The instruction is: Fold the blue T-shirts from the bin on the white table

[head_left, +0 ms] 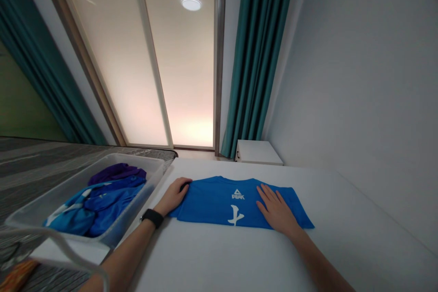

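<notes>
A blue T-shirt (212, 200), folded into a wide, low shape, lies on the white table (205, 255). White "PEAK" lettering with a triangle logo and part of a larger white character show on its front. My left hand (177, 195), with a black band on the wrist, is at the shirt's left shoulder; its fingers and thumb are bent together at the cloth's edge. Flat on the right part of the shirt rests my right hand (276, 209), fingers stretched out and slightly spread. The lower part of the shirt is folded out of sight.
Left of the table stands a translucent plastic bin (155, 171) holding crumpled blue and purple clothes (116, 200). A pale cable (65, 248) curves across the lower left. Beyond the table are a white cabinet (258, 151), teal curtains (262, 54) and frosted sliding doors (185, 77). A wall (369, 100) rises on the right.
</notes>
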Demonstrator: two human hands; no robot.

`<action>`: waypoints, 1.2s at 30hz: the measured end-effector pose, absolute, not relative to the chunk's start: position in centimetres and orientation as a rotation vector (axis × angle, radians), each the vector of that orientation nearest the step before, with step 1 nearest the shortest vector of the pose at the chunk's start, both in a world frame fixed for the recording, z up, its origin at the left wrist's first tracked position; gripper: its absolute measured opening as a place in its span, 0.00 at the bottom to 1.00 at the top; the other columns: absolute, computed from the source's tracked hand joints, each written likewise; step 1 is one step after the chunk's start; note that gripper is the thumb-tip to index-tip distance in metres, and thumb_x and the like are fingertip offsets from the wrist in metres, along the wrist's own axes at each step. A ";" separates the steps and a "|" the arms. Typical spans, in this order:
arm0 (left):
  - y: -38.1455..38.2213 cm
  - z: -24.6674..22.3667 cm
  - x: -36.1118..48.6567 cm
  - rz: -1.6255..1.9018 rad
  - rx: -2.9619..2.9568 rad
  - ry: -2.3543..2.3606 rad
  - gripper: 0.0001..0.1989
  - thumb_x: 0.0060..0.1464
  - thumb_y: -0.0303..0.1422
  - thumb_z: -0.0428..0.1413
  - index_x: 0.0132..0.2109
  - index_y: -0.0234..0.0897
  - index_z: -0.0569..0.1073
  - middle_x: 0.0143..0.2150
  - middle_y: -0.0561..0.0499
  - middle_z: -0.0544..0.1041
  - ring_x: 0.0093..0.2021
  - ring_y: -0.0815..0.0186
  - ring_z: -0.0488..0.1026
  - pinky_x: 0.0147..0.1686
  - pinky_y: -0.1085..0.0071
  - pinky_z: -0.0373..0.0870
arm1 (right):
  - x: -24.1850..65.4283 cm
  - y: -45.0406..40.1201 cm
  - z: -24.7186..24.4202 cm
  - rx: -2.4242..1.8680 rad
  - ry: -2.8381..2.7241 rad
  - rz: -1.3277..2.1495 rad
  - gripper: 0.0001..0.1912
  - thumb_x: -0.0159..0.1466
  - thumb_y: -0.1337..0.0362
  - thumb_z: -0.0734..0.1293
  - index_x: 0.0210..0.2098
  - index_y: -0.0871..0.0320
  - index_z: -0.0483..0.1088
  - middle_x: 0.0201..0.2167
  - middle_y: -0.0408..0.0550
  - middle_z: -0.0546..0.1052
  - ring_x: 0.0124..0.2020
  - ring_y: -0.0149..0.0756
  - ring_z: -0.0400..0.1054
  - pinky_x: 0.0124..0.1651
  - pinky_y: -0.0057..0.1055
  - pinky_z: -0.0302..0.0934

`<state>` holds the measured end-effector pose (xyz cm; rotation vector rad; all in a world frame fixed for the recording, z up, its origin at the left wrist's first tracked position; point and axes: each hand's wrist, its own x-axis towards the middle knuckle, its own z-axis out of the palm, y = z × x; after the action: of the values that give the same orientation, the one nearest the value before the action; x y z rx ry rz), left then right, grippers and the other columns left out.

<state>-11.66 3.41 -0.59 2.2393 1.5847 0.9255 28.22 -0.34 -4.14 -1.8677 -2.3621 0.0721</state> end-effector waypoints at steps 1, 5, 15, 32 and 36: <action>3.3 -0.6 -11.6 0.928 2.252 1.570 0.16 0.59 0.37 0.48 0.47 0.37 0.75 0.46 0.45 0.79 0.48 0.57 0.74 0.54 0.57 0.70 | 28.2 -0.3 -4.2 -1.875 -2.363 0.073 0.33 0.70 0.50 0.48 0.69 0.58 0.48 0.70 0.49 0.49 0.71 0.40 0.41 0.70 0.47 0.37; 3.4 -0.6 -11.8 0.937 2.250 1.561 0.16 0.59 0.38 0.48 0.48 0.37 0.75 0.46 0.45 0.78 0.48 0.57 0.74 0.53 0.57 0.70 | 28.3 -0.2 -4.4 -1.867 -2.356 0.069 0.33 0.70 0.50 0.48 0.69 0.58 0.48 0.70 0.49 0.49 0.70 0.40 0.41 0.70 0.47 0.37; 3.8 -0.8 -12.2 0.910 2.229 1.536 0.16 0.59 0.39 0.50 0.49 0.37 0.74 0.47 0.45 0.78 0.49 0.57 0.74 0.53 0.58 0.70 | 28.0 -0.1 -4.2 -1.848 -2.289 0.037 0.31 0.70 0.52 0.50 0.68 0.58 0.53 0.68 0.53 0.57 0.69 0.43 0.47 0.69 0.48 0.38; 3.8 -0.9 -12.0 0.930 2.176 1.564 0.13 0.56 0.35 0.52 0.46 0.37 0.75 0.46 0.46 0.79 0.48 0.57 0.75 0.52 0.58 0.69 | 13.7 8.1 -0.4 -1.637 -2.319 0.144 0.17 0.69 0.62 0.57 0.55 0.55 0.67 0.51 0.54 0.71 0.53 0.44 0.62 0.52 0.38 0.53; 3.7 -0.8 -11.8 0.952 2.156 1.579 0.13 0.56 0.35 0.52 0.46 0.38 0.75 0.45 0.46 0.79 0.48 0.58 0.75 0.52 0.59 0.70 | 12.3 9.0 -0.4 -1.560 -2.400 0.153 0.10 0.68 0.62 0.60 0.45 0.55 0.70 0.47 0.51 0.72 0.51 0.43 0.61 0.50 0.36 0.52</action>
<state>-11.83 3.69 -0.77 2.1556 1.5789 0.9523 12.34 9.01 -0.39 -1.5599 -2.3996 0.1532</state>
